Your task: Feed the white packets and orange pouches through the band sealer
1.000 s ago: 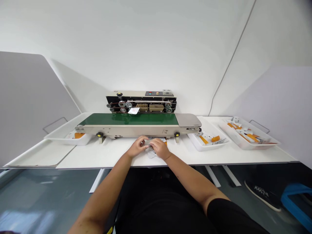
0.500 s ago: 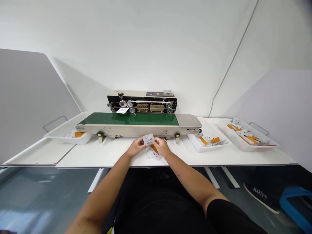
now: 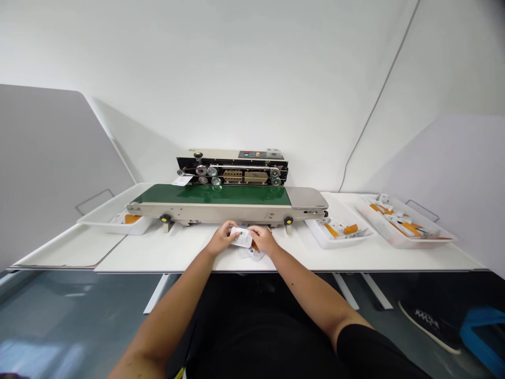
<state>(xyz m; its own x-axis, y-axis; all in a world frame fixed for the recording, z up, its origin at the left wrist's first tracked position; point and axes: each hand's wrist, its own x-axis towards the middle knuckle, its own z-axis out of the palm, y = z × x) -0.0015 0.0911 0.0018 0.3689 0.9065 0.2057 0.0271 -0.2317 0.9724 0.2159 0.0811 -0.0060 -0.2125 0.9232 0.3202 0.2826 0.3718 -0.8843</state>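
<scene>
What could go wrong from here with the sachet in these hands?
The sachet is held between the left hand and right hand, just above a loose pile of sachets, so if it slips it could get mixed in with them. The packet at the left end of the green belt might also miss the tray below.

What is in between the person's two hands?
A small white packet lies between the left hand and the right hand, its ends held by both, as the head view shows.
</scene>
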